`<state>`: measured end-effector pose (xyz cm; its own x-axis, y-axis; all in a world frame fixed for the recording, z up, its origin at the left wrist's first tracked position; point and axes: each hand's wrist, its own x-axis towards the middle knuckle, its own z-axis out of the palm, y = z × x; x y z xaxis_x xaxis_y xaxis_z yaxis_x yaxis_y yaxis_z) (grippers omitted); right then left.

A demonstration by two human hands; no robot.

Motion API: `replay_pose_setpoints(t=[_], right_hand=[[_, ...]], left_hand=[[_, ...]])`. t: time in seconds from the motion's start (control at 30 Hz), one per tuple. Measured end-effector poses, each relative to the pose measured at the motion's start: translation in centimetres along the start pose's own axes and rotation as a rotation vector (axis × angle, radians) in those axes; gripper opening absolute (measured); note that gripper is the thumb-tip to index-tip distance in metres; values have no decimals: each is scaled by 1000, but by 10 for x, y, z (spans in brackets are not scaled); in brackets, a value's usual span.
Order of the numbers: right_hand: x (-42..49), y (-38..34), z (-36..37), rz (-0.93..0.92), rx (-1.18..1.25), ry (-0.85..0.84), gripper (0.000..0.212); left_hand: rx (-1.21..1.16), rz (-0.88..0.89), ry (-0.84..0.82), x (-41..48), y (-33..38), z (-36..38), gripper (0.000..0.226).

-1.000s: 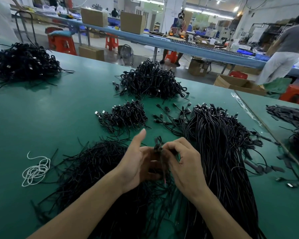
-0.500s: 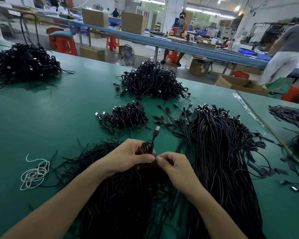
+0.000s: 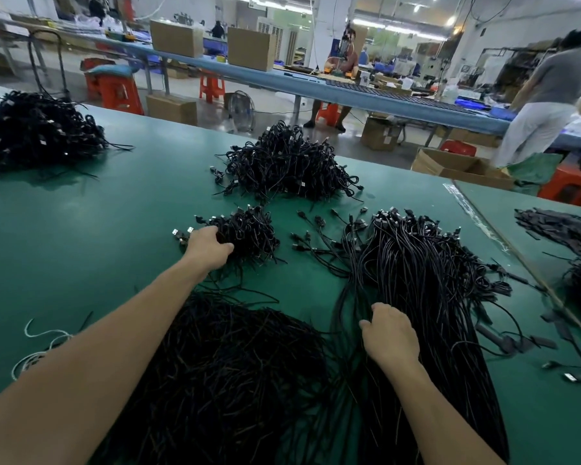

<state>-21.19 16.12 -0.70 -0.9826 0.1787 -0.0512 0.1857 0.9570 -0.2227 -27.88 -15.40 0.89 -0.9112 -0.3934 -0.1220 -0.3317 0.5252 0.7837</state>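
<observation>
with the left grip (image 3: 208,246) curled on the small bundle pile (image 3: 249,233) at the middle of the counter (image 3: 81,229), we close the right grip (image 3: 389,337), its fingers already curled into the loose cables (image 3: 416,263) toward the near edge, on one strand only.

In the middle of the tabletop (image 3: 91,226) lies the small cable pile (image 3: 249,234) — the big cable pile (image 3: 289,166) behind it, the long cables (image 3: 423,283) to its right.
</observation>
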Motion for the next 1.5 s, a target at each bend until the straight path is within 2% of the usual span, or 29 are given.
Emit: replay_pose_setpoints(t=[0.03, 0.07, 0.17, 0.23, 0.3, 0.37, 0.4, 0.43, 0.5, 0.53, 0.57, 0.63, 0.7, 0.77, 0.83, 0.93, 1.0, 1.07, 1.13, 1.2, 1.23, 1.37, 1.43, 1.5], right_hand=[[2, 0, 0, 32, 68, 12, 29], [3, 0, -2, 60, 175, 31, 26], [2, -3, -12, 42, 488, 107, 20], [-5, -15, -24, -20, 745, 73, 18], [-20, -33, -37, -162, 938, -36, 16], [-42, -51, -49, -397, 876, -90, 13], [-54, -58, -55, -510, 836, -123, 14], [-66, -63, -61, -600, 804, -166, 15], [-86, -64, -72, -703, 754, -193, 20], [-92, -60, -77, -716, 746, -162, 22], [-95, -54, -81, -698, 760, -106, 23], [-94, -41, -88, -557, 817, 46, 25], [-82, -24, -92, -355, 806, 210, 27], [-68, -6, -92, -204, 652, 293, 29], [-55, 10, -87, -114, 428, 245, 32], [-46, 17, -76, -83, 78, 27, 29], [-50, 9, -73, -207, -112, -69, 31], [-53, -5, -68, -439, -159, -114, 43], [-57, -19, -62, -586, -35, -177, 38], [-63, -27, -56, -605, 230, -239, 24], [-65, -29, -53, -601, 376, -229, 25], [-64, -27, -52, -548, 760, 50, 28], [-57, -23, -54, -435, 889, 175, 30], [-49, -19, -55, -353, 906, 248, 31]], left_hand=[[5, 31, 17, -4, 0, 3, 50], [6, 80, 68, -10, 0, 5, 52], [0, 305, 182, -37, 5, 12, 34], [-8, 494, 83, -59, 12, 19, 27], [8, 652, -101, -84, 20, 29, 39], [6, 742, -241, -104, 27, 39, 64], [-27, 779, -272, -112, 30, 44, 66], [-82, 811, -291, -117, 32, 47, 58], [-225, 791, -263, -123, 32, 48, 28], [-283, 727, -213, -125, 30, 46, 24], [-306, 656, -141, -124, 26, 42, 31], [-257, 574, 41, -120, 17, 33, 40], [-191, 629, 199, -118, 7, 24, 42], [-146, 715, 257, -118, 0, 17, 46], [-41, 780, 297, -123, -1, 13, 42], [167, 839, 282, -133, 5, 8, 40], [316, 890, 212, -139, 11, 10, 41], [409, 892, 153, -144, 15, 15, 42], [409, 885, 130, -148, 17, 19, 40], [382, 895, 121, -150, 16, 21, 39], [379, 898, 122, -150, 15, 21, 41], [342, 789, 76, -150, 12, 15, 59], [226, 679, -115, -153, 16, 11, 69], [25, 586, -377, -159, 24, 8, 67]])
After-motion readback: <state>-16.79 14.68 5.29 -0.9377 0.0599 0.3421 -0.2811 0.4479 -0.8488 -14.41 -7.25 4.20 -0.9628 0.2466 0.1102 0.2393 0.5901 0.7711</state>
